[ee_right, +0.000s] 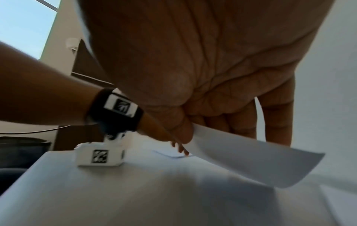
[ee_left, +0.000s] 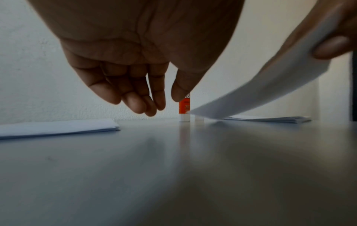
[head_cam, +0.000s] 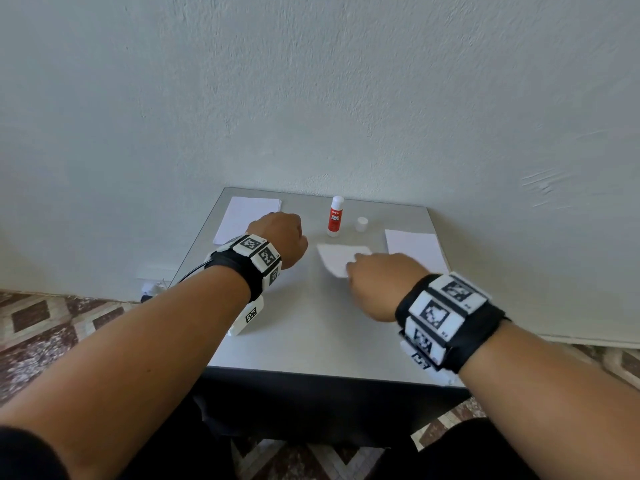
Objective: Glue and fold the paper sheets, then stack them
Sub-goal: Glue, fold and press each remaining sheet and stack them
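Note:
My right hand pinches one white paper sheet between thumb and fingers and holds it above the grey table; the sheet hangs tilted, its far corner near the tabletop. The sheet also shows in the left wrist view. My left hand hovers just above the table with fingers loosely curled and holding nothing. A red-and-white glue stick stands upright and uncapped at the back, its white cap beside it. A pile of folded sheets lies back left; a pile of flat sheets lies right.
The table stands against a white wall. Patterned floor tiles show on both sides. My left wrist camera box sits close to the tabletop near the left edge.

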